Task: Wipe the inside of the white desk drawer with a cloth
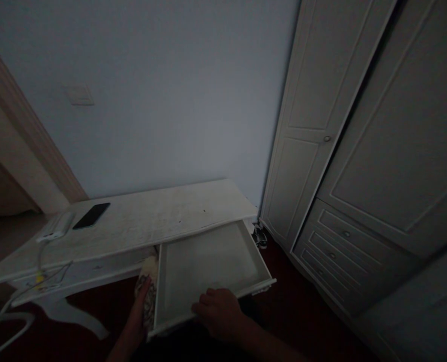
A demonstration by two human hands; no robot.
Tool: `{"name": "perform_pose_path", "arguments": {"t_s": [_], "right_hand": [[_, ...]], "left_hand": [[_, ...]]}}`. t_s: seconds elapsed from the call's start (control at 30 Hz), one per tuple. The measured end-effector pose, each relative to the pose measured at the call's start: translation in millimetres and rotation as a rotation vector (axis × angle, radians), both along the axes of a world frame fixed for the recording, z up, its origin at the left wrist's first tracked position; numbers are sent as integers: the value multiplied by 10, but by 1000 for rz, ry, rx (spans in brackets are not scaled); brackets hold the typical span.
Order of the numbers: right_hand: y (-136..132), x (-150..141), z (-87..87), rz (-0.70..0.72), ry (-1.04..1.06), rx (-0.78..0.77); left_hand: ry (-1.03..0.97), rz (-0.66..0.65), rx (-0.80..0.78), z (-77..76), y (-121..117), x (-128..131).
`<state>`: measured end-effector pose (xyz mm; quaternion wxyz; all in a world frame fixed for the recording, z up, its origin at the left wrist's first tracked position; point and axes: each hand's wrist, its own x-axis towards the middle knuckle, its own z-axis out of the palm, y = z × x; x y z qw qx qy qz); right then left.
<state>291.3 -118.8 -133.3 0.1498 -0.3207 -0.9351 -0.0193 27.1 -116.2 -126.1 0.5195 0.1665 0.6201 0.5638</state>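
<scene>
A white drawer (208,266) is pulled far out of a white desk (144,213), and nothing shows lying on its bottom. Over its front panel curl the fingers of my right hand (219,311), closed on the edge. My left hand (138,306) is at the drawer's left side, closed around a soft-looking cream item with a dark brown pattern (150,289). That item stands close against the drawer's outer left wall; its lower end is dark and its exact kind is unclear.
A black phone (91,215) and a white power strip (55,227) with a cable lie on the desk's left end. A closed drawer front (98,266) is left of the open one. White wardrobes (298,151) stand right, with dark shoes (260,236) between. The floor (287,291) is dark red.
</scene>
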Motion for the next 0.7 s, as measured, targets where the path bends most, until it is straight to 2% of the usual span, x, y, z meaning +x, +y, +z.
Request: {"name": "perform_pose_path", "arguments": {"t_s": [0.07,0.13,0.23,0.33,0.47,0.6,0.7], "right_hand": [[-2,-5,1,1,-9,5],[-8,-9,13,-4,-17,1],[-17,-7,52,-7,-31,-25],[-17,4,80,-3,-35,-51],[-1,7,45,3,-29,-55],[6,-5,14,1,-26,-49],[-6,-10,37,0,-20,-48]], "left_hand": [[-33,9,-16,-85,-117,-35],[20,31,13,-143,-231,-102],[71,55,49,-150,-332,-186],[-53,48,47,-38,-250,-176],[-207,-46,-52,234,105,-81],[-158,-95,2,448,382,-30],[-18,-78,92,454,321,-48]]}}
